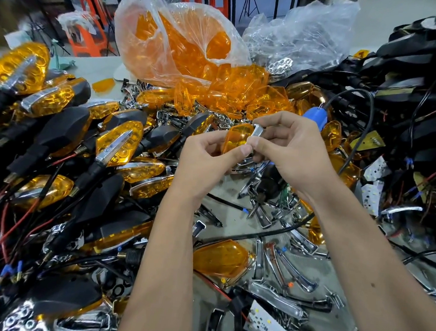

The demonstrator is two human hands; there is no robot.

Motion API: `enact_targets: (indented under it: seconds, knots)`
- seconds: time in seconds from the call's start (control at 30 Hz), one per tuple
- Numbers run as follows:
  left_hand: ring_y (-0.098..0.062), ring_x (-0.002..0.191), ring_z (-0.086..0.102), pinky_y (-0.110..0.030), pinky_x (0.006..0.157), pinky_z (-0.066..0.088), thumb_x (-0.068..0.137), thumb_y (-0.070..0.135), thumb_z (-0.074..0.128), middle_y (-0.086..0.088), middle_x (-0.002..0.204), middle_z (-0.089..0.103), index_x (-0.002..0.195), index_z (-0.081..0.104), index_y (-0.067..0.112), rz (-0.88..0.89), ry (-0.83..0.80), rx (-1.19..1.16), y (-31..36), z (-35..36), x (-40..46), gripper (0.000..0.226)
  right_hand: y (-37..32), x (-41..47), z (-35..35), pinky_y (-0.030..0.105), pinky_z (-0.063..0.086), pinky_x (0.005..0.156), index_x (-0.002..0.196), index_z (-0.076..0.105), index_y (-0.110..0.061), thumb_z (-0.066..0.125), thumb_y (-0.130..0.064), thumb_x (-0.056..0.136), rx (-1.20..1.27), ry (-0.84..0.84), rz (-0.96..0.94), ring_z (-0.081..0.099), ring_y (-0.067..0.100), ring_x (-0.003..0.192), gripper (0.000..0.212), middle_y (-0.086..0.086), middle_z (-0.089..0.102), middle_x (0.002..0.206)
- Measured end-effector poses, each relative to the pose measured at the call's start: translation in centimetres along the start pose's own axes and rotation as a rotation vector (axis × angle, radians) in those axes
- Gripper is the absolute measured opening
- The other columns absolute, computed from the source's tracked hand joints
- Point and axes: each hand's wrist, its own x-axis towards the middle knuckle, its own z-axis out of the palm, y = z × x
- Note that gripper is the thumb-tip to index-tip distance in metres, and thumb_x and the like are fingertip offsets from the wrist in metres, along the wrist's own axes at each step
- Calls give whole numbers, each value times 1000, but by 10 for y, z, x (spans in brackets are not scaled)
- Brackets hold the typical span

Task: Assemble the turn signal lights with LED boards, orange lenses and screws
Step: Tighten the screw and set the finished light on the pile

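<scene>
My left hand (pixel 207 159) and my right hand (pixel 291 150) are raised together over the middle of the table. Between them is one orange lens (pixel 236 138), which my left fingers and thumb pinch from the left. My right thumb and fingers pinch a small chrome trim piece (pixel 258 131) set against the lens's upper right edge. Another loose orange lens (pixel 221 259) lies on the table below my forearms. A white LED board (pixel 269 323) lies near the bottom edge.
A clear bag of orange lenses (pixel 179 44) spills open at the back. Assembled signals (pixel 117 141) with black housings and wires are piled at the left. Black housings and wiring (pixel 422 77) heap at the right. Chrome trims (pixel 282 259) litter the table. A blue-topped electric screwdriver (pixel 316 115) lies behind my right hand.
</scene>
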Motion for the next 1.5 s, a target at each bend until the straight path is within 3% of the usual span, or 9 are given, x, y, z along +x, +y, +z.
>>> enact_targets:
  seconds: [0.3, 0.47, 0.63, 0.7, 0.83, 0.9, 1.1, 1.23, 1.5]
  knots:
    - [-9, 73, 70, -26, 64, 58, 75, 26, 92, -3, 83, 78, 88, 83, 24, -15, -7, 26, -4, 0, 2, 16, 5, 3, 2, 30, 62, 66, 109, 68, -11, 83, -6, 86, 6, 66, 36, 73, 19, 65, 28, 4, 75, 77]
    - [-10, 76, 69, -24, 66, 53, 81, 17, 88, -7, 86, 78, 94, 81, 18, -4, 1, 6, -6, 2, 4, 15, 5, 2, -2, 32, 62, 68, 112, 69, -6, 82, -5, 86, 37, 30, 17, 71, 20, 66, 30, 5, 72, 78]
    - [-8, 81, 66, -26, 73, 55, 90, 14, 80, 4, 87, 75, 94, 79, 22, 11, -42, 15, -6, -3, 6, 9, 4, 2, -10, 27, 60, 68, 114, 72, -22, 89, -19, 80, -83, -45, -24, 68, 11, 73, 39, 1, 67, 105]
    - [-10, 84, 62, -28, 74, 54, 92, 14, 77, 2, 89, 70, 95, 76, 19, 32, -84, 19, -6, -5, 6, 6, 2, 1, -15, 27, 57, 71, 116, 73, -25, 89, -28, 78, -94, -121, -23, 68, 12, 72, 41, 8, 71, 101]
    - [-11, 89, 62, -32, 80, 54, 93, 14, 75, 2, 94, 68, 97, 73, 23, 89, -124, -16, -3, -4, 6, 10, -1, -2, -18, 60, 59, 88, 106, 70, -18, 89, -30, 72, -46, -142, -58, 66, 51, 92, 41, 29, 69, 99]
    - [-10, 89, 63, -31, 81, 56, 91, 15, 76, 5, 92, 69, 95, 74, 27, 116, -121, -24, -2, -4, 6, 13, -3, -3, -18, 65, 57, 89, 105, 69, -15, 88, -27, 73, -31, -164, -78, 63, 55, 95, 38, 36, 64, 101]
    - [-14, 87, 58, -32, 81, 51, 95, 20, 73, 0, 92, 63, 102, 71, 16, 103, -134, -31, -1, -4, 4, 9, -13, -6, -23, 41, 64, 79, 114, 70, -19, 79, -25, 82, -68, -245, -127, 73, 30, 75, 33, 34, 63, 96]
    - [-11, 82, 56, -31, 77, 48, 97, 21, 71, 2, 88, 61, 104, 68, 9, 141, -120, -10, 4, 3, 4, 14, -13, -5, -24, 39, 64, 73, 112, 68, -14, 75, -18, 85, -54, -219, -166, 73, 28, 71, 29, 36, 56, 91]
    - [-15, 78, 50, -35, 74, 43, 95, 23, 72, 2, 82, 55, 95, 65, 9, 139, -91, -27, 3, 11, 6, 16, -10, -1, -27, 33, 62, 61, 104, 59, -2, 74, -10, 89, 17, -259, -187, 66, 22, 64, 22, 16, 46, 89]
